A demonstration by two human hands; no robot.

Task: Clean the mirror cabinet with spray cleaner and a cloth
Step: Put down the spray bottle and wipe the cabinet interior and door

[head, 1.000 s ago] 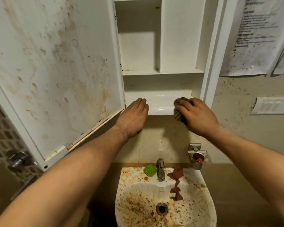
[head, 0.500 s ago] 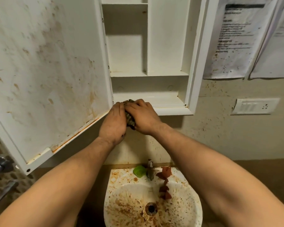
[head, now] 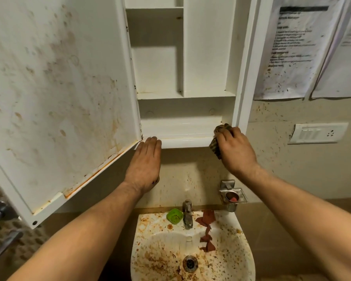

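Your R hand (head: 234,151) grips the bunched cloth (head: 215,146) against the cabinet's bottom ledge (head: 182,141), right of frame centre. Cloth's soft, light, prob damp, so hold it wadded in the palm. L hand (head: 145,165) lies flat, fingers straight, at the ledge's left end.

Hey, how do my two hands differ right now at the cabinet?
The left hand lies flat with straight fingers and holds nothing; the right hand is curled round the cloth. The left hand touches the cabinet's bottom ledge at its left end, beside the open door; the right hand is at the ledge's right end. Both reach up to that same ledge.
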